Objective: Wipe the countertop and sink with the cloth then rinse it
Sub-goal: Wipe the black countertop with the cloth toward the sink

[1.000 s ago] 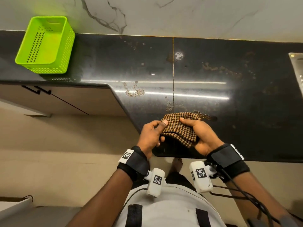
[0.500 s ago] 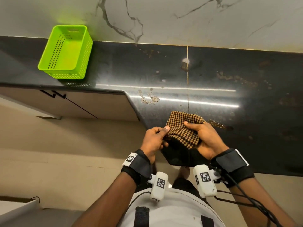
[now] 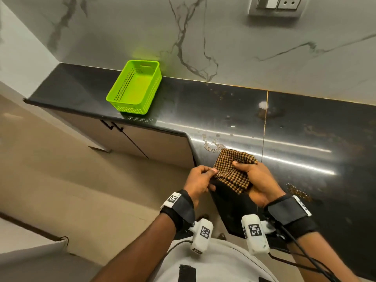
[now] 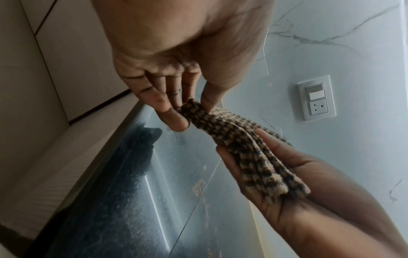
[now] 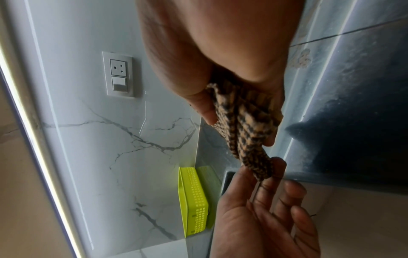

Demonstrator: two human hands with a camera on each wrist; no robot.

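A folded brown-and-black checked cloth [image 3: 232, 171] is held just above the front edge of the black stone countertop [image 3: 305, 143]. My right hand [image 3: 254, 176] cups it from below, thumb pressed on top, as the right wrist view shows on the cloth [image 5: 240, 122]. My left hand [image 3: 200, 178] pinches the cloth's left end between thumb and fingers; the left wrist view shows that pinch on the cloth [image 4: 243, 151]. Dried brownish stains [image 3: 212, 145] spot the countertop beyond the cloth. No sink is in view.
A lime-green perforated plastic basket [image 3: 135, 87] stands at the back left of the countertop, against the marble wall. A switch and socket plate [image 3: 278, 5] is on the wall above. More stains [image 3: 298, 192] lie right of my right wrist. Cabinet doors [image 3: 130, 137] sit under the counter's left part.
The head view has swung up and to the left, so the basket and wall plate show more centrally. Both hands keep the same hold on the cloth, which has barely shifted.
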